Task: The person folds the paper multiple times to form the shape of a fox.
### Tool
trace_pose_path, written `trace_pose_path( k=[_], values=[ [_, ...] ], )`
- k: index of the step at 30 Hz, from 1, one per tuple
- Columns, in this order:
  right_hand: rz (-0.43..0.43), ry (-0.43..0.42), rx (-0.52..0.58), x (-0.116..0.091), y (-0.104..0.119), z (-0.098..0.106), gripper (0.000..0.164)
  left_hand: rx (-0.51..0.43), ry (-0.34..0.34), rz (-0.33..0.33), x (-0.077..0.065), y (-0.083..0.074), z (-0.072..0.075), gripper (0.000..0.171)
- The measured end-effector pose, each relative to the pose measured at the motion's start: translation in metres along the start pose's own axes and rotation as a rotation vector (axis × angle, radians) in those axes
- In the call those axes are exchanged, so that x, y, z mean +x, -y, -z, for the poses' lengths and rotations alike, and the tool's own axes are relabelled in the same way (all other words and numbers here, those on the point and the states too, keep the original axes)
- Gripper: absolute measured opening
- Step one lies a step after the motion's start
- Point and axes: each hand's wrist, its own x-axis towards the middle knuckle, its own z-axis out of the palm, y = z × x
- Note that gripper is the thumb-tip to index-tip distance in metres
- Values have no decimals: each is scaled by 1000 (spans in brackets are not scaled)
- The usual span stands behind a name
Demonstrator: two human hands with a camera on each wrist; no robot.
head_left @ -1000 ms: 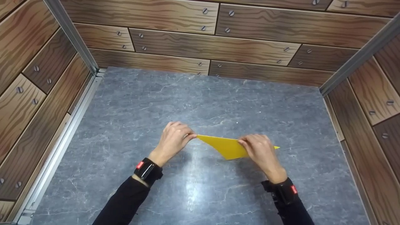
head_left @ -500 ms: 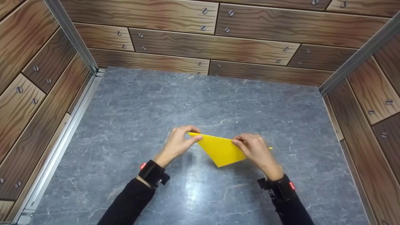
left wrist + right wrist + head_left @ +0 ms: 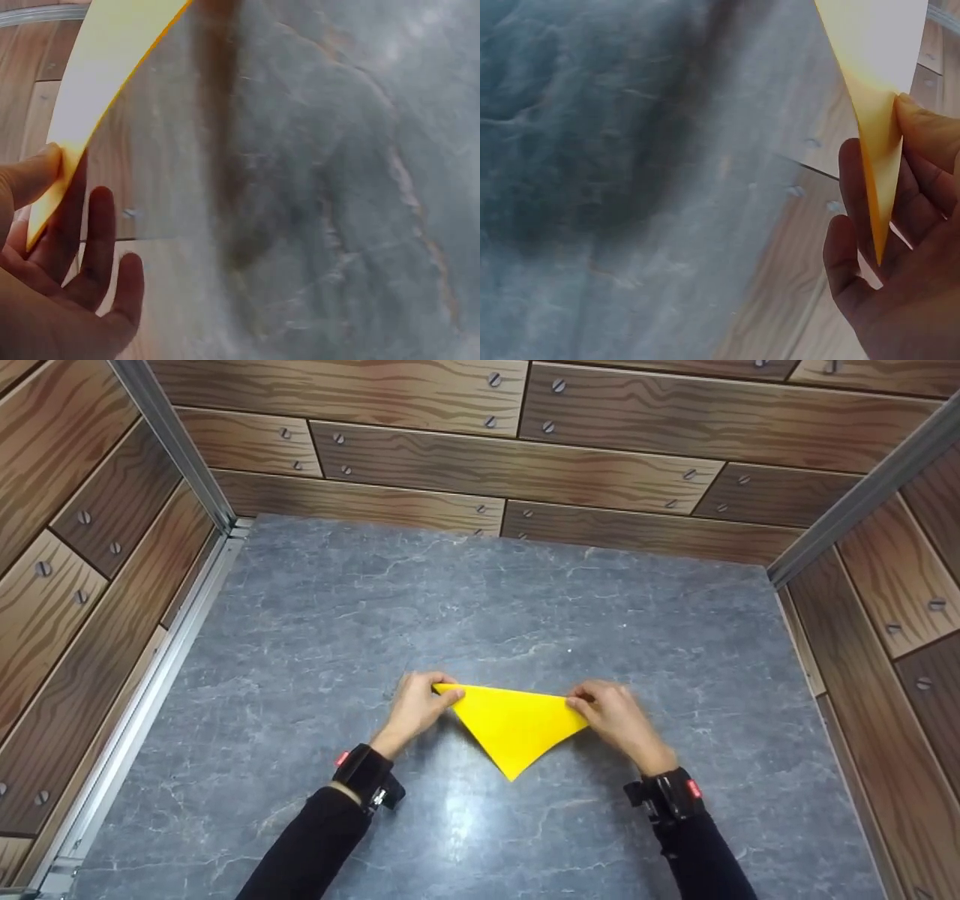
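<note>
A yellow sheet [image 3: 517, 727], triangular in outline, is held by both hands over the near-middle part of the grey, marbled desk [image 3: 480, 607]. Its long edge is turned toward the far side and is stretched almost straight between the two grips, while its third corner is pointed toward the person. Whether the desk is touched by that corner cannot be told.

The left corner is pinched by the left hand [image 3: 416, 706], with the thumb laid on the near face and the fingers placed behind. In the left wrist view, the remaining fingers are seen loosely bent and spread apart from the sheet. The right corner is pinched in the same way by the right hand [image 3: 619, 721], by which that end is mostly covered in the head view; in the right wrist view its narrow tip is seen extended past the thumb, in among the fingers.

Both forearms are covered by black sleeves [image 3: 307, 840], and black bands [image 3: 365, 775] marked with small red labels [image 3: 694, 789] are worn on the wrists. The desk is bordered by wood-patterned walls [image 3: 420, 446], by which metal posts [image 3: 176, 446] are flanked at the far corners. A bright reflection [image 3: 461, 814] is cast on the desk, nearer the person than the sheet.
</note>
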Motion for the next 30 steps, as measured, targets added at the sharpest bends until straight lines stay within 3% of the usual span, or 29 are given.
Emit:
trace_pose_path(
  k=[5, 13, 16, 19, 22, 25, 27, 30],
  values=[
    [-46, 36, -23, 8, -9, -14, 13, 148, -2, 45, 5, 9, -10, 7],
    [-87, 15, -43, 21, -23, -34, 12, 398, -8, -16, 15, 18, -22, 9],
    [-91, 8, -47, 24, -28, -38, 11, 426, -26, -71, 16, 18, -26, 14],
    [-119, 13, -42, 26, -32, -40, 12, 418, -22, -190, 14, 17, -30, 22],
    [-140, 18, -46, 29, -34, -39, 14, 432, 59, -356, 11, 16, -34, 29],
    [-154, 23, -51, 33, -37, -38, 15, 487, 209, -477, 9, 15, -38, 36],
    [-152, 28, -53, 35, -38, -38, 16, 531, 302, -501, 8, 16, -41, 42],
    [-144, 32, -56, 38, -39, -39, 16, 575, 388, -470, 7, 16, -44, 48]
  ],
)
